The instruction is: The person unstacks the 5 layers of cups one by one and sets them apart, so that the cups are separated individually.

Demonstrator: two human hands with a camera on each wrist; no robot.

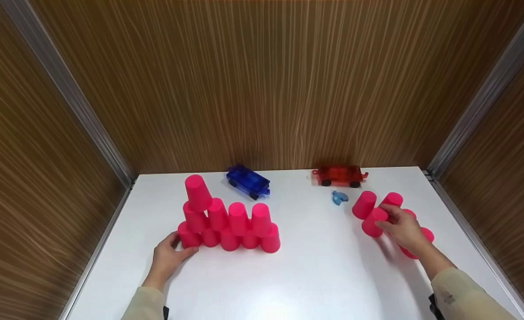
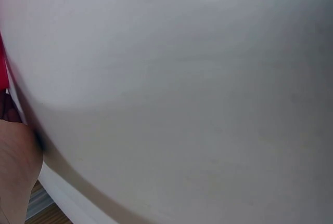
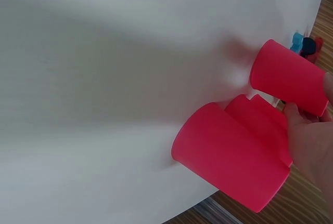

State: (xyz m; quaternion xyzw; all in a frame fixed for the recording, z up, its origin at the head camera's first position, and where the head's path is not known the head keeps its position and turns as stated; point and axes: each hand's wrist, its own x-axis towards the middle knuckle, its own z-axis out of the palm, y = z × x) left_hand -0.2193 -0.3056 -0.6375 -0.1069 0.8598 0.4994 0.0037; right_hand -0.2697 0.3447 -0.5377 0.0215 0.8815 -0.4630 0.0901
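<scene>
Wood-grain panels (image 1: 288, 84) are set around a white tabletop (image 1: 297, 280). Beside the left hand (image 1: 167, 260), relaxed at an end base cup (image 1: 190, 238), two rows of a pink cup pyramid (image 1: 238, 218) are laid, the third begun with one top cup (image 1: 198, 192). Loose pink cups (image 1: 364, 205), around the right hand (image 1: 404, 229), are unstacked; a front cup (image 1: 373, 223) is pinched there.

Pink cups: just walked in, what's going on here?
A person has a stack of pink cups on the left of the white table: five at the base, four above, one on top at the left end. Their left hand is at the leftmost base cup; whether it grips it isn't clear. Their right hand holds one cup beside several unstacked ones on the right. A blue toy car and a red toy car sit near the far edge.
</scene>
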